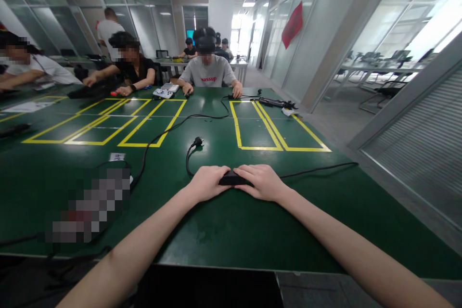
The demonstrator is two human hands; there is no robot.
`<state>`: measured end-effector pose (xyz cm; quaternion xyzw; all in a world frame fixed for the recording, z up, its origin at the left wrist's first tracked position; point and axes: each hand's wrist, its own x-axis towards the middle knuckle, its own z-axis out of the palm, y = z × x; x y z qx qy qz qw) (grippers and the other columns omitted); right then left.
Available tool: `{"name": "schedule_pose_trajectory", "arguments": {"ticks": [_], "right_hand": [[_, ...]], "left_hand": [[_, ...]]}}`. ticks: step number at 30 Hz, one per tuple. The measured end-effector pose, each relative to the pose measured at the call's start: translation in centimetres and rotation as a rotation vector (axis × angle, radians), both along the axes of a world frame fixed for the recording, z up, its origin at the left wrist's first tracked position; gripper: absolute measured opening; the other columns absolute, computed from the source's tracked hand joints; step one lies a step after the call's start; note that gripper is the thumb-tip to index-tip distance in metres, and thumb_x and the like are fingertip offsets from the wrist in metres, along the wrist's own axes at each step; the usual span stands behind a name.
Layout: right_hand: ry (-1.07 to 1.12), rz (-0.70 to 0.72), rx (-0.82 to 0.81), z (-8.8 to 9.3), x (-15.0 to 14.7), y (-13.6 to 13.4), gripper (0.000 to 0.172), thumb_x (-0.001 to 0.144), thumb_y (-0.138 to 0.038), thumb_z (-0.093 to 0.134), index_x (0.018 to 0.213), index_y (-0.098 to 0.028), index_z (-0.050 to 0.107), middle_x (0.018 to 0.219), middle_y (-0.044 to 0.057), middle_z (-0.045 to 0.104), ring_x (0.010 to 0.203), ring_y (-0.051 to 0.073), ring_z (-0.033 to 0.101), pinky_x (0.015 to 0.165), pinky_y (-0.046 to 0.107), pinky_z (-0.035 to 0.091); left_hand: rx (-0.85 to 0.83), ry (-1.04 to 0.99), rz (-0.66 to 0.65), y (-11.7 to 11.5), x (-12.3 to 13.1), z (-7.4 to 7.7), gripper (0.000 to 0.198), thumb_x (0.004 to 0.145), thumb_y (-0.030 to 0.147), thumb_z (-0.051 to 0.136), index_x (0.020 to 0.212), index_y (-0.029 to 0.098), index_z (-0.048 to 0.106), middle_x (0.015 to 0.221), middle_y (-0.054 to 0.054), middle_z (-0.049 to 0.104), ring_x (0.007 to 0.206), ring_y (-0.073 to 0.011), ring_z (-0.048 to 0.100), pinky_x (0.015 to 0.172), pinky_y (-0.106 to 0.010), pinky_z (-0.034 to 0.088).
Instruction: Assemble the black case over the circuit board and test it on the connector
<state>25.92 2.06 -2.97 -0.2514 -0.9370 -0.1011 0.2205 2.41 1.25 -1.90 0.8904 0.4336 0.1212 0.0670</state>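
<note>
A black power adapter (233, 179) lies on the green table (252, 231) in front of me, gripped at both ends. My left hand (209, 183) wraps its left end, thumb along the near side. My right hand (262, 182) closes on the right end in the same way, and the fingertips of both hands almost meet over the top. From the left end a black cord curves up to a two-pin plug (197, 141) lying beyond my left hand. Another thin black cable (321, 170) leaves from behind my right hand and reaches the table's right edge.
Yellow tape outlines (258, 147) mark the table's far half. At left sits a blurred-out object (90, 207) with a small paper label (117, 157), and a long black cable runs from it. Across the table a person in a grey shirt (207, 72) works; a black tripod (277, 103) lies nearby.
</note>
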Motion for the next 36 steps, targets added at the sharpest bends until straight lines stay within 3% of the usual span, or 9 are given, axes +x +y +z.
{"name": "schedule_pose_trajectory", "arguments": {"ticks": [4, 7, 10, 18, 24, 27, 33, 36], "right_hand": [[0.018, 0.0, 0.0, -0.5, -0.4, -0.3, 0.038, 0.105, -0.047, 0.048, 0.116, -0.014, 0.065, 0.1, 0.012, 0.076, 0.08, 0.022, 0.071, 0.069, 0.032, 0.05], [0.021, -0.032, -0.028, -0.7, -0.5, -0.3, 0.039, 0.105, -0.049, 0.047, 0.105, -0.015, 0.066, 0.088, 0.009, 0.075, 0.074, 0.021, 0.069, 0.066, 0.031, 0.047], [0.013, -0.048, -0.052, -0.7, -0.5, -0.3, 0.039, 0.104, -0.05, 0.048, 0.099, -0.016, 0.066, 0.081, 0.008, 0.072, 0.071, 0.02, 0.067, 0.065, 0.031, 0.046], [0.122, 0.088, -0.102, -0.4, -0.8, -0.5, 0.033, 0.103, -0.046, 0.053, 0.11, -0.017, 0.067, 0.099, 0.011, 0.075, 0.083, 0.021, 0.069, 0.071, 0.032, 0.053], [0.26, -0.001, -0.178, -0.6, -1.1, -0.7, 0.027, 0.1, -0.043, 0.058, 0.108, -0.018, 0.066, 0.101, 0.013, 0.075, 0.086, 0.024, 0.07, 0.075, 0.036, 0.055], [0.361, -0.011, -0.444, 0.0, -1.1, -0.9, 0.03, 0.092, -0.043, 0.069, 0.11, -0.02, 0.063, 0.102, 0.009, 0.073, 0.087, 0.022, 0.069, 0.077, 0.035, 0.055], [0.507, 0.05, -1.34, 1.1, -0.3, -1.0, 0.044, 0.084, -0.054, 0.074, 0.098, -0.022, 0.047, 0.091, -0.001, 0.066, 0.054, 0.009, 0.061, 0.044, 0.02, 0.041], [0.577, 0.036, -1.409, 1.0, -0.5, -1.1, 0.049, 0.078, -0.055, 0.08, 0.092, -0.022, 0.047, 0.084, -0.005, 0.061, 0.046, 0.004, 0.049, 0.041, 0.018, 0.037]], "left_hand": [[-0.008, -0.014, -0.038, -0.1, -0.6, 0.1, 0.034, 0.095, 0.048, 0.065, 0.116, 0.021, 0.062, 0.099, -0.005, 0.076, 0.091, -0.0247, 0.073, 0.075, -0.03, 0.053], [0.082, -0.007, -0.069, -0.4, -1.0, 0.4, 0.04, 0.096, 0.053, 0.062, 0.117, 0.019, 0.062, 0.101, -0.008, 0.073, 0.091, -0.0251, 0.071, 0.079, -0.033, 0.052], [0.134, -0.01, -0.164, -0.7, -1.4, 0.8, 0.034, 0.101, 0.046, 0.056, 0.122, 0.02, 0.061, 0.109, -0.008, 0.071, 0.099, -0.0239, 0.067, 0.084, -0.034, 0.05], [0.124, -0.027, -0.194, -1.5, -1.4, 0.2, 0.029, 0.102, 0.039, 0.057, 0.12, 0.017, 0.062, 0.109, -0.009, 0.072, 0.099, -0.0245, 0.066, 0.086, -0.037, 0.051], [0.198, -0.187, -0.168, -1.2, -1.5, 0.1, 0.022, 0.101, 0.03, 0.057, 0.119, 0.018, 0.062, 0.117, -0.009, 0.072, 0.106, -0.0231, 0.066, 0.091, -0.037, 0.052], [0.257, -0.165, -0.22, -1.0, -1.8, 0.2, 0.025, 0.103, 0.03, 0.054, 0.125, 0.019, 0.061, 0.119, -0.009, 0.073, 0.11, -0.0239, 0.065, 0.093, -0.039, 0.051], [0.254, -0.134, -0.291, -1.0, -1.9, 0.2, 0.029, 0.105, 0.034, 0.051, 0.128, 0.021, 0.062, 0.123, -0.009, 0.073, 0.112, -0.0242, 0.064, 0.097, -0.041, 0.05], [0.229, -0.148, -0.286, -1.1, -1.6, 0.2, 0.031, 0.104, 0.034, 0.053, 0.13, 0.022, 0.062, 0.123, -0.009, 0.074, 0.114, -0.0247, 0.064, 0.098, -0.042, 0.051]]}}
